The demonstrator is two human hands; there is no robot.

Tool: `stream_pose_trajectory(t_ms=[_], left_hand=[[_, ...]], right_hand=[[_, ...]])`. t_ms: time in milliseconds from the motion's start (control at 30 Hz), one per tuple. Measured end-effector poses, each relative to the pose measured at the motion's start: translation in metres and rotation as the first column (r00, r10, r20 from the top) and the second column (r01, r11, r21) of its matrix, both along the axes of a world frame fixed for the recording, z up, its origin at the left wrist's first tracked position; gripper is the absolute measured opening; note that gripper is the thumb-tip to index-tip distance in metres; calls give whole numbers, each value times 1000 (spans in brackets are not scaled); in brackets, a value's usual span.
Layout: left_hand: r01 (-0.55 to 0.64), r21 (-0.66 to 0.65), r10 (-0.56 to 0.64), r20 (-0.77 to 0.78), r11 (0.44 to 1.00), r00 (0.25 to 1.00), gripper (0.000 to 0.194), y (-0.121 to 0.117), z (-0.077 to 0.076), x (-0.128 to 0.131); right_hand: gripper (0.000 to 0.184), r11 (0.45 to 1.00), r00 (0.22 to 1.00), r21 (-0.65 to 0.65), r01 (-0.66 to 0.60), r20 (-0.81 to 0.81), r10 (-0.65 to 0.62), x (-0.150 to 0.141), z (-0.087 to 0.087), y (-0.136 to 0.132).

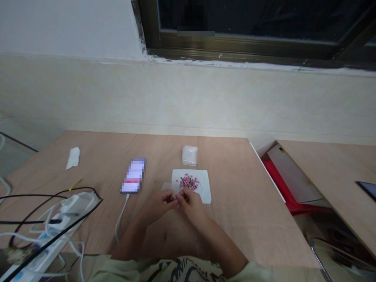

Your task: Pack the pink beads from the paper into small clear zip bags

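Note:
My left hand and my right hand meet at the fingertips over the near edge of a white card. Both are closed in a pinch, and whatever lies between the fingertips is too small to name. On the card is a cluster of pink flowers with dark green bits; I cannot tell whether it is printed or raised. Just behind the card lies a small clear plastic packet with whitish contents. A pale, thin piece shows beside the card, partly hidden by my left hand.
A phone with a lit, blurred screen lies left, its white cable running toward me. Further left are a white power strip with tangled cords and a white paper scrap. A gap separates this wooden table from another at right.

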State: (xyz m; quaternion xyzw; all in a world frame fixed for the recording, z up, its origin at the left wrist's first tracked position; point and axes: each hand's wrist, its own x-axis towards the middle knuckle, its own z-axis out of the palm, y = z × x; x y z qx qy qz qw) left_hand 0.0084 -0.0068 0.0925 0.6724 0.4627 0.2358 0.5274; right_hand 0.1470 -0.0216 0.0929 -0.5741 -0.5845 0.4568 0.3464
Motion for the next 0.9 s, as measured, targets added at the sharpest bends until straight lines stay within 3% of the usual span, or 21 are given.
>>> stream_pose_trajectory(t_ms=[100,167,267,333,433,500,567,633,733,800,900], left_hand=[[-75,-67,77,35,995,996,21,-5,0,-2],[-191,-47,190,-32,980,981,21,-8,1,-4],[-375,93,386,-176,922,905,20,-8,4,-8],[-376,192,413,-229,907,881,18,-6,3,-9],[-220,310,294,-217,925,931,10,-1,-1,-10],[-106,370,183,-179,923,967,31,3,-1,-10],[-34,397,106,-161,917,981,38,6,2,-12],[18,387,56,-179,922,982,37,8,8,-14],[168,282,-118,-186,945,975,36,5,15,-14],[234,218,-194,-188,948,963,48,1,15,-13],[186,219,-139,-211,958,968,54,-1,7,-10]], right_hand=[[17,998,999,-53,-33,-13,32,4,-2,1],[18,997,1000,-69,-30,3,30,7,-2,0],[19,997,999,-74,-11,52,15,6,-2,-2],[18,999,996,-47,-14,83,17,3,-1,-3],[16,997,995,26,-77,64,75,-4,2,-4],[16,992,992,41,-121,19,121,-5,3,-3],[16,994,994,18,-108,-17,108,-2,4,-1],[16,998,996,-32,-60,-64,58,2,3,1],[20,996,987,-84,16,-159,-30,8,1,3],[25,992,971,-121,21,-235,-50,9,-1,3],[31,976,928,-200,-81,-374,0,13,-5,2]])
